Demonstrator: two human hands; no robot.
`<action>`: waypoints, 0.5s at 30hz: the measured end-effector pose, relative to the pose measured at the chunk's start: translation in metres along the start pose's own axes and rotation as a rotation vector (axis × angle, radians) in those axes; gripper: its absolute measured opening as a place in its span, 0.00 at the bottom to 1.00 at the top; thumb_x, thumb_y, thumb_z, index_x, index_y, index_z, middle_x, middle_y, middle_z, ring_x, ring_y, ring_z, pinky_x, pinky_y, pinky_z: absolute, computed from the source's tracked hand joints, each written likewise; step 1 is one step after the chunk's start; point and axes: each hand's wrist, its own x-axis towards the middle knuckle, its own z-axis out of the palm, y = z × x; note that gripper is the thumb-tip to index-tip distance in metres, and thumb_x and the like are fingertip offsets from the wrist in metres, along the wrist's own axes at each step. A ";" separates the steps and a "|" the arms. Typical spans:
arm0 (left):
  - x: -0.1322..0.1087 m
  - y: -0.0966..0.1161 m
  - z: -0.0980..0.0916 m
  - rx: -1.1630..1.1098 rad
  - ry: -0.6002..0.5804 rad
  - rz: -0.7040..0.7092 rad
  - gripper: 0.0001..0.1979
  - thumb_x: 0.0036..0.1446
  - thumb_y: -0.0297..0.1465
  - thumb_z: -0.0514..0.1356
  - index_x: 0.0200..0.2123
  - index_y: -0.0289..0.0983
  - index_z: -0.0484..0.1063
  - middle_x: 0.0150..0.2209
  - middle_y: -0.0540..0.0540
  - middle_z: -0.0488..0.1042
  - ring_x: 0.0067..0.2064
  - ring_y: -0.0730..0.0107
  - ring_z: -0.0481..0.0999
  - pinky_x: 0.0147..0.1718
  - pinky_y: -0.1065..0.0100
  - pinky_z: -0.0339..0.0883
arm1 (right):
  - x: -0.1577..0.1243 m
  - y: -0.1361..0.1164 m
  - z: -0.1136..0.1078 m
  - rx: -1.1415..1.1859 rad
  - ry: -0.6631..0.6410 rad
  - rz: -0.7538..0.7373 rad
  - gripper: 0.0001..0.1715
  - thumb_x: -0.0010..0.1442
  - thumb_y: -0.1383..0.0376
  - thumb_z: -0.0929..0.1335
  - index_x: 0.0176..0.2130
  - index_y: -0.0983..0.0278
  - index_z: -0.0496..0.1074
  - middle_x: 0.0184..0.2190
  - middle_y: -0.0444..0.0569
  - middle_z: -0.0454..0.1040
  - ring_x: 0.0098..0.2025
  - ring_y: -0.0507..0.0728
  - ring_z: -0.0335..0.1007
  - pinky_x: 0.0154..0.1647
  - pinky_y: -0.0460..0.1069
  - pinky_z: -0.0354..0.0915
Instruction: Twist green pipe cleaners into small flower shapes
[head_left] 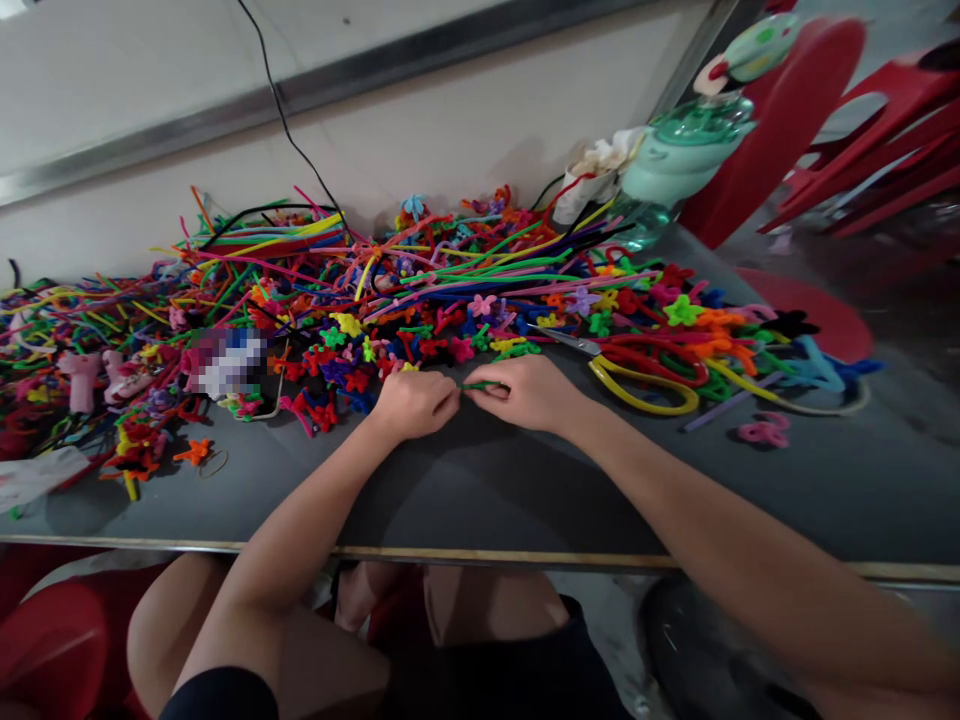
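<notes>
A short piece of green pipe cleaner is pinched in the fingers of my right hand, above the front of the table. My left hand is closed, its fingertips meeting the left end of the same green piece. Most of that end is hidden by the fingers. Just beyond my hands lie several small pipe-cleaner flowers, among them a crimson one and a yellow one. Right of my right hand rest scissors with yellow and red handles, blades pointing left.
A heap of loose pipe cleaners runs along the wall. At the back right stands a mint-green bottle, with red chairs beyond. A pink twisted piece lies at right, an orange flower at left. The table's edge is near my lap.
</notes>
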 end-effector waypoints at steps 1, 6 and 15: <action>0.001 0.003 0.001 -0.089 0.006 -0.123 0.16 0.58 0.30 0.52 0.19 0.36 0.66 0.18 0.50 0.64 0.22 0.75 0.62 0.22 0.69 0.49 | -0.001 -0.003 0.001 -0.054 0.067 -0.019 0.12 0.57 0.61 0.66 0.33 0.62 0.78 0.17 0.44 0.70 0.23 0.52 0.65 0.27 0.47 0.54; 0.005 0.010 0.002 -0.620 0.035 -0.557 0.18 0.60 0.37 0.53 0.20 0.35 0.67 0.19 0.52 0.65 0.22 0.77 0.61 0.23 0.72 0.54 | -0.002 -0.007 0.002 0.008 0.220 0.050 0.13 0.57 0.58 0.66 0.31 0.62 0.78 0.17 0.45 0.71 0.22 0.51 0.64 0.26 0.47 0.55; 0.007 -0.004 0.006 -0.876 0.083 -0.608 0.19 0.57 0.46 0.58 0.31 0.34 0.74 0.26 0.48 0.72 0.25 0.77 0.66 0.25 0.73 0.60 | 0.010 0.012 0.006 0.602 0.049 0.201 0.19 0.51 0.51 0.71 0.29 0.66 0.78 0.22 0.46 0.74 0.23 0.50 0.62 0.24 0.46 0.55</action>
